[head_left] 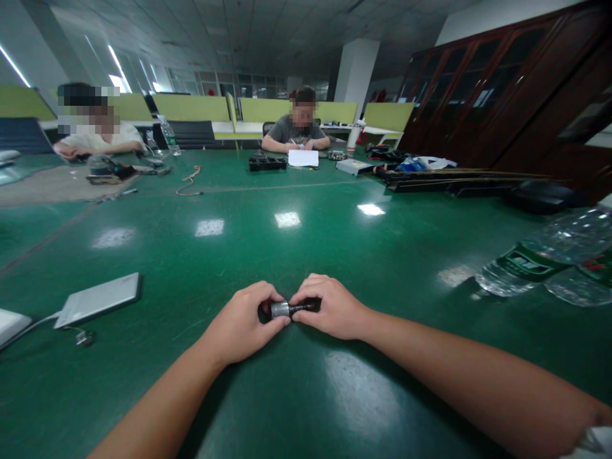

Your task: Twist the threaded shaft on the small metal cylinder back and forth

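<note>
Low over the green table [239, 248], near its front, a small cylindrical metal part [280, 310] with a silver collar lies between my two hands. My left hand [243, 322] has its fingers and thumb closed round the silver section and the dark end. From the other side my right hand [329, 309] pinches the thinner, dark, ridged section of the same part. The fingertips of both hands nearly meet at its middle. Part of the object is hidden behind the fingers.
At the left lie a white power bank [100, 299] with a cable and a small metal piece [84, 338]. Clear water bottles [521, 264] stand at the right. Black rails [444, 182] and a black tray [267, 162] lie farther back. Two people [296, 131] sit across the table.
</note>
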### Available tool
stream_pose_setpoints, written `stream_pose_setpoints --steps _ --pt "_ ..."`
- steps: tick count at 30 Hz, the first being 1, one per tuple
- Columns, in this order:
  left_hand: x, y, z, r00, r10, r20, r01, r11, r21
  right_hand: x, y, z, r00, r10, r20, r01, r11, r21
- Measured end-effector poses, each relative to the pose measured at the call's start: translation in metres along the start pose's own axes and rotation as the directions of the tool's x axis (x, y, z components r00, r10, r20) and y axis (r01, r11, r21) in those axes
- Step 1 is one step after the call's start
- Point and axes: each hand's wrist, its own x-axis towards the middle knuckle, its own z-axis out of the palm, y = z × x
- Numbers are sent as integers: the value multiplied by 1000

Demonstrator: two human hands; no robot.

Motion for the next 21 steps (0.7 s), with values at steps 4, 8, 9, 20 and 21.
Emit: stream_pose_setpoints --steps 4,8,9,20,21 --pt "0 0 0 1000 3 5 -3 1000 1 0 0 0 1000 -6 -3 6 1000 0" --pt "0 -1 0 1000 2 10 -2 1000 3 1 0 0 1000 -3 0 3 1000 5" --pt "0 -1 0 1000 2 10 -2 1000 2 1 0 0 1000 -2 0 2 1000 6" --pt "0 -1 0 1000 5 8 -5 1000 5 0 -1 -3 1000 12 -6 -11 1000 22" --pt "0 -1 0 1000 6 8 -6 1000 4 0 -1 -3 1000 13 -8 -13 1000 22"
